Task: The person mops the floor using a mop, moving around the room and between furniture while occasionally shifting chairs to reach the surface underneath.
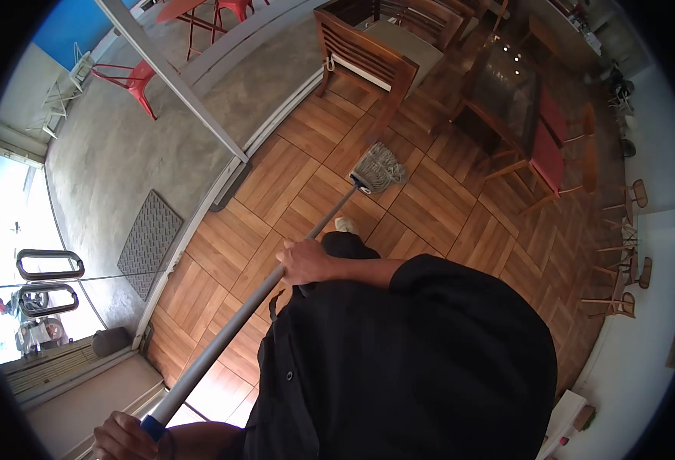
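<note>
A string mop lies across the view, its grey handle (230,330) running from the lower left toward the upper middle. Its pale mop head (381,169) rests on the wood-patterned floor, just beyond my light shoe (345,225). My right hand (304,261) is wrapped around the middle of the handle. Near the blue-collared top end, my left hand (125,437) is closed around the pole, partly cut off by the frame's lower edge. My black clothing hides much of the floor at the lower right.
A wooden chair (368,57) stands just past the mop head. Right of it is a glass-topped table (506,92) with red-seated chairs (546,157). On the left, a glass partition frame (176,80) borders grey flooring, a dark mat (150,244) and glass-door handles (49,264).
</note>
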